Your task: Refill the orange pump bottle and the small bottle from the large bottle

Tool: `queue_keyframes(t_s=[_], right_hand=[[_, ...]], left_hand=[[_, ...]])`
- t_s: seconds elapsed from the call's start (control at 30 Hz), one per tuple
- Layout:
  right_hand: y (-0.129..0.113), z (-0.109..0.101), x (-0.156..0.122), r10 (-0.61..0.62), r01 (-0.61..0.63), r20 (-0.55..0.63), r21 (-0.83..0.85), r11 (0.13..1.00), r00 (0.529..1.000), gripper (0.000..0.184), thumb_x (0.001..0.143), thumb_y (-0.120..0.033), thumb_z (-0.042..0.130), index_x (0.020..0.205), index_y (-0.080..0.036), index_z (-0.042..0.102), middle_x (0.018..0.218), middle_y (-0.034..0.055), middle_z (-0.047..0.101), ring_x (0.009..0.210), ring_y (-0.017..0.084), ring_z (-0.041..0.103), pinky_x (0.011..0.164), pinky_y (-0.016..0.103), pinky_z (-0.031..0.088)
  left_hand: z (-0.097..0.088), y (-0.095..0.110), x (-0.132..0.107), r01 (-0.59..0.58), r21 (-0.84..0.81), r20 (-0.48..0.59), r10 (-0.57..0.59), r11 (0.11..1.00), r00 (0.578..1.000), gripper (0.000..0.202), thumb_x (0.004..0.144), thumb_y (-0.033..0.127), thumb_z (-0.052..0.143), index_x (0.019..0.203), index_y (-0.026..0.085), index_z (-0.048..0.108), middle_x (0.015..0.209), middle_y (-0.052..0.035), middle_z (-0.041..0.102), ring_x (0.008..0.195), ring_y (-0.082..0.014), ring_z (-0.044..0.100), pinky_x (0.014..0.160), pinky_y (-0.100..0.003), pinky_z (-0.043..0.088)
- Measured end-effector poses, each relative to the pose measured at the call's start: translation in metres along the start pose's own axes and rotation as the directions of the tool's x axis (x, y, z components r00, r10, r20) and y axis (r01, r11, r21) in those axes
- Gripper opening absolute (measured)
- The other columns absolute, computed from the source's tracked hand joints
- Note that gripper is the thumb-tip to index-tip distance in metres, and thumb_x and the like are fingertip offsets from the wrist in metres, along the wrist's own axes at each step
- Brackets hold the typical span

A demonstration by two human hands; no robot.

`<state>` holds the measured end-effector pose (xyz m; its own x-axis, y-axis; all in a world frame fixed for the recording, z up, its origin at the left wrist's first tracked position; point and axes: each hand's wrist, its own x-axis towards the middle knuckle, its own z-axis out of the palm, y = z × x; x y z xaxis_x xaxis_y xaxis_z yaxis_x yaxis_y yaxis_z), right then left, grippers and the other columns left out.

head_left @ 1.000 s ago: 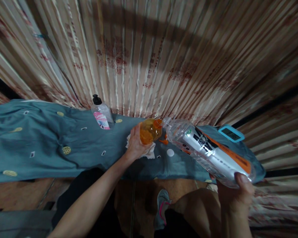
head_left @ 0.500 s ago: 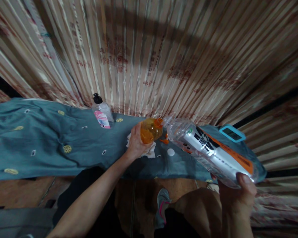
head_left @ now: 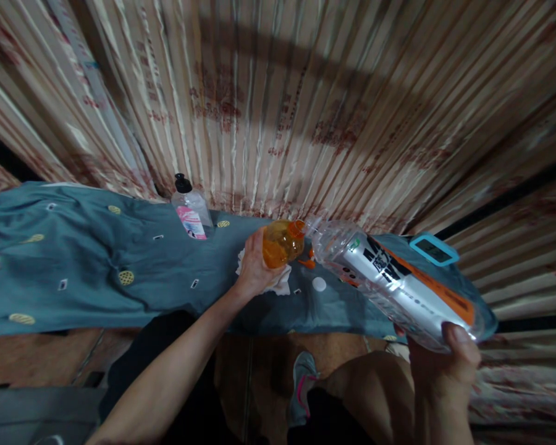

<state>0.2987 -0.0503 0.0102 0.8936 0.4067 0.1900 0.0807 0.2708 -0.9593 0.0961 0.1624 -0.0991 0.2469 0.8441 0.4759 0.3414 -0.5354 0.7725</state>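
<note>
Wrapped round a small orange see-through bottle (head_left: 282, 244) is my left hand (head_left: 254, 266). My right hand (head_left: 445, 358) grips the base of a large clear plastic bottle (head_left: 389, 275) with a silver and orange label. The large bottle is tilted, its neck pointing left and down to the orange bottle's mouth; the two mouths meet or overlap. Under my left hand lies a crumpled white tissue (head_left: 280, 284). An orange piece (head_left: 308, 261), perhaps a spray head, and a round white cap (head_left: 319, 284) rest on the cloth below the necks.
A clear pump bottle (head_left: 192, 213) with a black top and pink label stands to the left on the teal patterned cloth (head_left: 97, 247). At the right lies a blue-framed digital timer (head_left: 434, 249). A pleated curtain (head_left: 269, 111) hangs close behind.
Both hands and both bottles hold almost the same position. The view has shifted only very slightly.
</note>
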Motion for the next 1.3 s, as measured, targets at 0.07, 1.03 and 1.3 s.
queue_keyframes(t_s=[0.07,1.03,1.3], right_hand=[[-0.0004,-0.0002,-0.0005,0.001,-0.001,0.004,0.001,1.0,1.0,0.078,0.046,-0.048,0.072,0.121,-0.025,0.066,0.108,0.0068,0.068,0.061,0.013,0.054,0.04,0.02,0.041],[-0.0019,0.0017,-0.0009,-0.007,0.007,0.026,-0.012,1.0,1.0,0.072,0.047,-0.049,0.073,0.113,-0.024,0.069,0.107,0.0085,0.069,0.053,0.012,0.05,0.038,0.026,0.045],[-0.0014,-0.0009,-0.0008,0.014,-0.013,0.011,-0.012,1.0,1.0,0.067,0.046,-0.049,0.074,0.107,-0.022,0.071,0.107,0.0094,0.068,0.062,0.016,0.057,0.038,0.024,0.045]], left_hand=[[0.0001,-0.0002,0.0004,-0.011,-0.004,-0.006,0.011,1.0,1.0,0.097,0.063,0.025,0.094,0.147,0.026,0.046,0.139,-0.0092,0.061,0.133,-0.0336,0.062,0.119,-0.054,0.05],[-0.0022,0.0003,0.0004,-0.009,-0.003,0.015,0.009,1.0,1.0,0.099,0.063,0.021,0.091,0.148,0.024,0.042,0.141,-0.0111,0.061,0.133,-0.0352,0.062,0.118,-0.056,0.05],[-0.0029,0.004,0.0009,0.0,0.001,0.023,0.0,1.0,1.0,0.095,0.064,0.021,0.09,0.146,0.023,0.042,0.14,-0.0111,0.062,0.133,-0.0343,0.062,0.119,-0.055,0.049]])
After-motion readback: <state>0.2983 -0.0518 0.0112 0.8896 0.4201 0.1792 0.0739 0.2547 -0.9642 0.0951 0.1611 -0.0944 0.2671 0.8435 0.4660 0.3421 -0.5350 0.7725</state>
